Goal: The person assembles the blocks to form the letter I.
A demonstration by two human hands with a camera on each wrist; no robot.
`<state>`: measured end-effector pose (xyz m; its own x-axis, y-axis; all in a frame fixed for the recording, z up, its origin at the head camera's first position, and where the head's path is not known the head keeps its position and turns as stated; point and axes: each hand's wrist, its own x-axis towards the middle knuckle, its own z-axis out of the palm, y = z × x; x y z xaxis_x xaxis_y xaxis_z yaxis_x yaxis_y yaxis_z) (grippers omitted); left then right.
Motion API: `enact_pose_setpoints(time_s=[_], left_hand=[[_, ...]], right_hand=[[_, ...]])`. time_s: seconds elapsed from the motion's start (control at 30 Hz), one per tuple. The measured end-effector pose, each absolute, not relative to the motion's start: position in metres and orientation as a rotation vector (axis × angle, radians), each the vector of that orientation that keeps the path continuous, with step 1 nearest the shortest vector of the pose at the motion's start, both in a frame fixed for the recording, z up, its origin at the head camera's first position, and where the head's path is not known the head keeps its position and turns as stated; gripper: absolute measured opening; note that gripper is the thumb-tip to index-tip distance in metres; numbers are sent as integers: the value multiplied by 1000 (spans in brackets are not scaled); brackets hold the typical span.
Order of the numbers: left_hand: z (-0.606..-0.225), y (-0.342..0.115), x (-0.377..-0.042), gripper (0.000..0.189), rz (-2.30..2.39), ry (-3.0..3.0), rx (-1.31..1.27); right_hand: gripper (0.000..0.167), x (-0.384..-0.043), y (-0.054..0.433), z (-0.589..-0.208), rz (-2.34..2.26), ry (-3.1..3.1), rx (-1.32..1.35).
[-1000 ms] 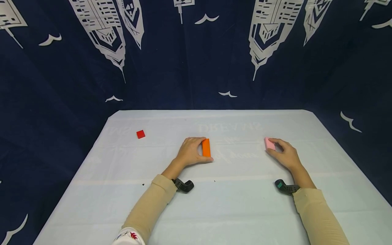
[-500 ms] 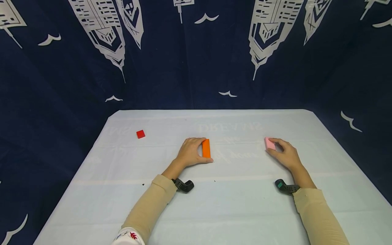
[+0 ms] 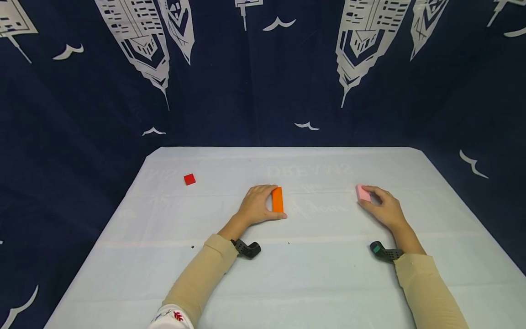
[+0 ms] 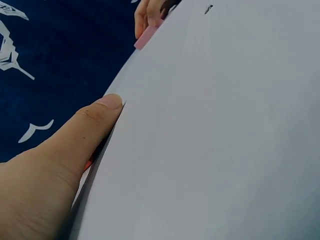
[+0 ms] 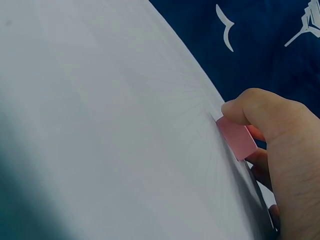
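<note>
My left hand (image 3: 258, 203) holds an orange rectangular block (image 3: 277, 199) near the middle of the table, thumb at its near end and fingers at its far end. In the left wrist view the thumb (image 4: 80, 130) hides nearly all of that block. Further right, my right hand (image 3: 384, 206) pinches a small pink block (image 3: 363, 193) between thumb and fingers. The right wrist view shows the pink block (image 5: 237, 139) low at the table surface, under the thumb. A flat red square piece (image 3: 189, 179) lies by itself at the far left.
A white cloth (image 3: 312, 274) with faint lettering covers the table. Behind it hangs a dark blue curtain (image 3: 255, 91) with white prints. Small dark specks dot the cloth near the left forearm. Each wrist wears a black camera band.
</note>
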<state>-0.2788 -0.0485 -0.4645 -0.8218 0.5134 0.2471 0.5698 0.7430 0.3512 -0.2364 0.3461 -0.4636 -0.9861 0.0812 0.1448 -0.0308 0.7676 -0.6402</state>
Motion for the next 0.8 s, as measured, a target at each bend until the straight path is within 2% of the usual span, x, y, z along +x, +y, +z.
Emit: enact_pose_setpoints(time_s=[0.37,0.8], left_hand=[[-467,-47,-277,96,-623,-2828,-867],[-465,-48,-278,71,-710,-2805,-843]], right_hand=[[58,-234,346,-464,1013,-2795,-36],[62,-236,347,-464,1027,-2798,-69]])
